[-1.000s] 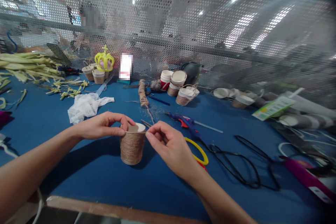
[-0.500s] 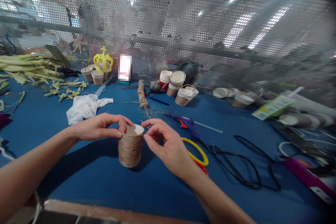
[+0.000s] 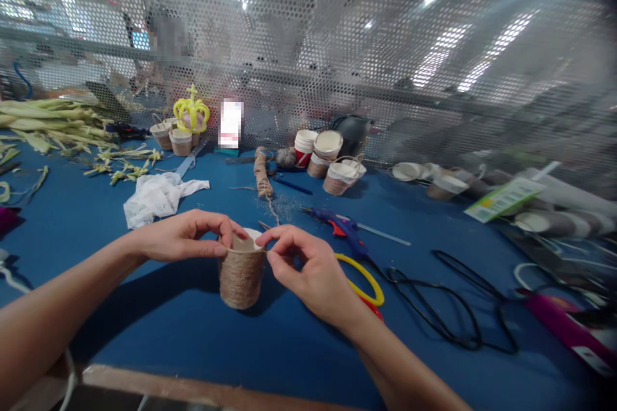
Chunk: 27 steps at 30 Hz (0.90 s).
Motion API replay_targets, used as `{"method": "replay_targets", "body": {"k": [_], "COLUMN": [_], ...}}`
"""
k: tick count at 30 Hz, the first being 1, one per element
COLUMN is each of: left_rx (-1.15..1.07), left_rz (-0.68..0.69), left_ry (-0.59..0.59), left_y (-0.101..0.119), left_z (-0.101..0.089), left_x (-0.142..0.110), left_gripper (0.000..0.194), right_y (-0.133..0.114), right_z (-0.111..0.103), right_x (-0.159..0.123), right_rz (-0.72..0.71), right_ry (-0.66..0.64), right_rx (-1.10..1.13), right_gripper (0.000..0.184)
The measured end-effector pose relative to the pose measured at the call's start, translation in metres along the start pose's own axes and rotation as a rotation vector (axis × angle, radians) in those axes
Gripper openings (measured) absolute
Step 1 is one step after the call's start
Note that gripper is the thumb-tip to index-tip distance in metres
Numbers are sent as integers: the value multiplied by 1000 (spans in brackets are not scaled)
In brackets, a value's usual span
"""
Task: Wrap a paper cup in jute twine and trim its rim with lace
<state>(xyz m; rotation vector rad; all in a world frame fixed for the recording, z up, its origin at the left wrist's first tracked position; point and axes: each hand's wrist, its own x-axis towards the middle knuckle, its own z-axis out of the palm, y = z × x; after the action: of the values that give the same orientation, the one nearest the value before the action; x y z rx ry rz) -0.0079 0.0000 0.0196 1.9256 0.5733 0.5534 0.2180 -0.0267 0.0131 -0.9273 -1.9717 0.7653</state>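
A paper cup wrapped in brown twine stands upright on the blue tabletop, its white inside showing at the top. My left hand pinches the left side of its rim, fingers inside and thumb outside. At the right of the rim, my right hand has thumb and index finger closed on what looks like the strand of twine running round the top edge. Behind the cup lies a wound bundle of twine, its loose end trailing towards my hands. The handles of yellow and red scissors are partly hidden by my right hand.
A blue glue gun lies to the right, its black cable looped across the table. Farther back are wrapped cups, a yellow crown-shaped piece and a lit phone. White cloth and corn husks lie left.
My right hand's index finger has come down to the cup's rim and the hand has shifted slightly right. My left hand still grips the rim.
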Motion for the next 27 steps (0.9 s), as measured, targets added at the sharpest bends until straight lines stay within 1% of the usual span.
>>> {"method": "replay_targets", "body": {"k": [4,8,11,13,21,27], "left_rx": [36,105,125,128,104,170], "left_rz": [-8,13,42,49,35,62], "left_ry": [24,63,57,44,36,59], "left_y": [1,4,5,5,7,5], "left_z": [3,7,9,10,10,12], "left_x": [0,2,3,4,3,2], "left_gripper": [9,11,7,8,9,15], "right_y": [-1,-2,-3,-3,-4,-8], "right_z": [-1,-1,0,0,0,0], "right_x": [0,0,0,0,-1,-2], "right_rz": [-9,-28,-35,-38,-57,-143], "right_ry": [0,2,7,9,-5,7], "right_rx": [-13,-32,-46,-53,-65,-107], "right_gripper": [16,15,15,15,16,16]}}
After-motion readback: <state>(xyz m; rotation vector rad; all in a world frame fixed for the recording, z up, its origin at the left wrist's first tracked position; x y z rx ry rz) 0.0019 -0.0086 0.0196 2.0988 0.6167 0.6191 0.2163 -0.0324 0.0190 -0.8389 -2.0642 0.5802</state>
